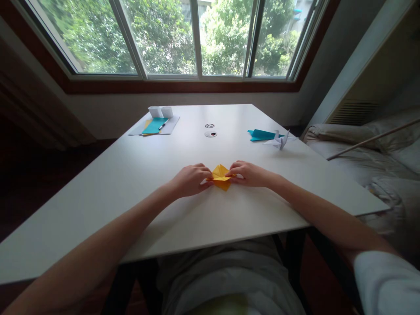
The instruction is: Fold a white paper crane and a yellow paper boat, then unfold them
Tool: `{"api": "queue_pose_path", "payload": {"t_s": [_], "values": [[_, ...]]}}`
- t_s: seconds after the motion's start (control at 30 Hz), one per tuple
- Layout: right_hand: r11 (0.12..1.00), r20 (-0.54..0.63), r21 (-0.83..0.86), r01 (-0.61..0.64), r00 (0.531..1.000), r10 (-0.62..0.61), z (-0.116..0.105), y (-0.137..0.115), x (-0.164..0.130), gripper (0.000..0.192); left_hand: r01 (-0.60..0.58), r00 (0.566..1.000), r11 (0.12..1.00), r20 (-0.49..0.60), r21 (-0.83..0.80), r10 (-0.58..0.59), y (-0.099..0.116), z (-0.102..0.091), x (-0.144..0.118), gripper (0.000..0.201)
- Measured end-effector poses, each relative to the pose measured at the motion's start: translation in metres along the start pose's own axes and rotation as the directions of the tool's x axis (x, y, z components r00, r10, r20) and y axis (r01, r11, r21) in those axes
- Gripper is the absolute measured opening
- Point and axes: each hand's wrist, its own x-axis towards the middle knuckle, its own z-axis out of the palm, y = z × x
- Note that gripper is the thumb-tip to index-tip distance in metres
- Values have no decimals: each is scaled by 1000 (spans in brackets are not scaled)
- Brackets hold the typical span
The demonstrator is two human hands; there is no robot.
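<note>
Yellow folded-paper form (222, 178): likely light, crisp, easily creased. Left hand (195, 180) and right hand (246, 174) pinch opposite sides, fingers clamped; probably best held gently at folded edges.

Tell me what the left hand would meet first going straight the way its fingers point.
The left hand would first meet the folded yellow paper, which its fingertips touch. Beyond that, the right hand likely comes next, though depth is hard to judge here.
</note>
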Motion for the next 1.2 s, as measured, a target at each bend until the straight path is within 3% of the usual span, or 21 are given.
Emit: {"api": "queue_pose_path", "payload": {"t_s": [0.2, 0.4, 0.53, 0.73, 0.93, 1.03, 1.2], "values": [[999, -4, 18, -50, 999, 50, 0, 0, 2, 22, 77, 995, 993, -56, -92, -83, 0, 8, 2, 17], [964, -80, 55, -262, 961, 266, 4, -1, 3, 18, 152, 977, 966, -115, -209, -178, -2, 15, 4, 20], [948, -122, 88, -307, 941, 316, 9, 0, 4, 19, 142, 977, 963, -125, -228, -173, -2, 16, 4, 22], [980, -80, 43, -196, 977, 199, 4, 4, 2, 15, 134, 976, 967, -138, -215, -166, -3, 13, 2, 17], [998, -44, 46, -50, 998, 52, 5, 16, 0, 30, 43, 987, 987, -145, -152, -66, -5, 11, 3, 20], [995, -37, 77, -65, 997, 67, 6, 17, 0, 33, -14, 992, 994, -129, -108, 0, -7, 14, 3, 23], [994, 27, 58, -87, 996, 86, -2, 6, 0, 19, -90, 993, 992, -85, -91, 82, -13, 16, 3, 24]]}}
